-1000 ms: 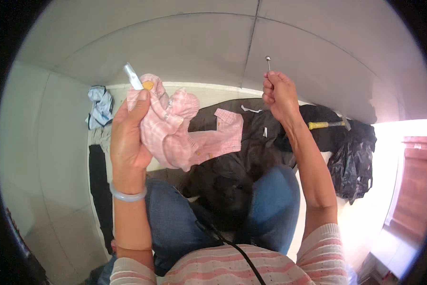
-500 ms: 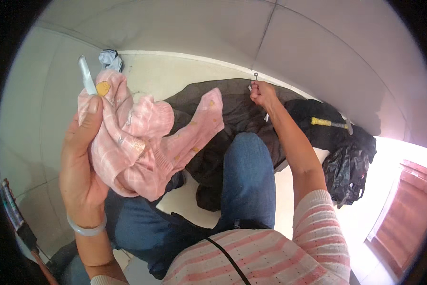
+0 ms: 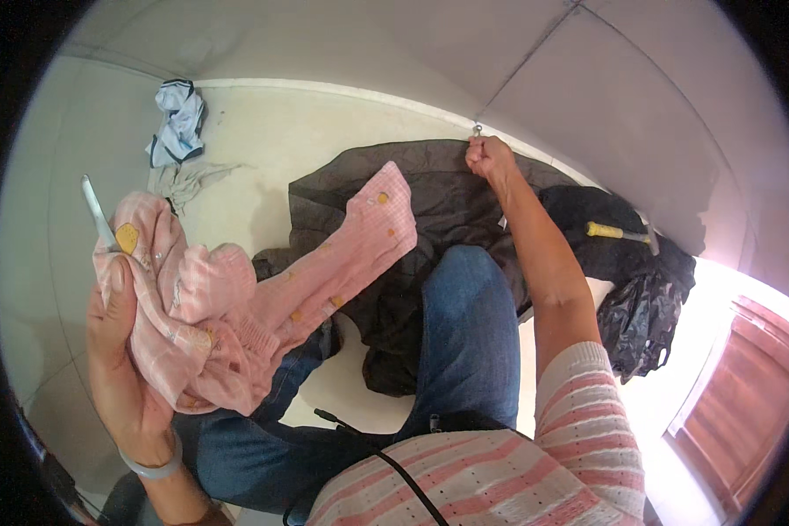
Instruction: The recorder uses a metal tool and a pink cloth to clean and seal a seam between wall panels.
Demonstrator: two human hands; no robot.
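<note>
My left hand (image 3: 122, 351) is raised at the lower left and grips a bunched pink checked garment (image 3: 236, 307) with small orange spots, one leg of it hanging toward the middle. A thin white stick-like tool (image 3: 96, 210) pokes up from the same hand. My right hand (image 3: 489, 158) reaches far forward with fingers closed on a small metal needle-like tool (image 3: 477, 131), just above the edge of a dark grey garment (image 3: 429, 202) spread on the floor.
A hammer with a yellow handle (image 3: 618, 232) lies on a black plastic bag (image 3: 649, 298) at the right. A crumpled blue-and-white cloth (image 3: 177, 118) and a pale rag (image 3: 188, 180) lie on the floor at the far left. A wooden door (image 3: 745, 386) stands at the right.
My right hand has dropped from held up in the air down to the dark garment's far edge. My left hand with the pink garment has moved left and closer to me.
</note>
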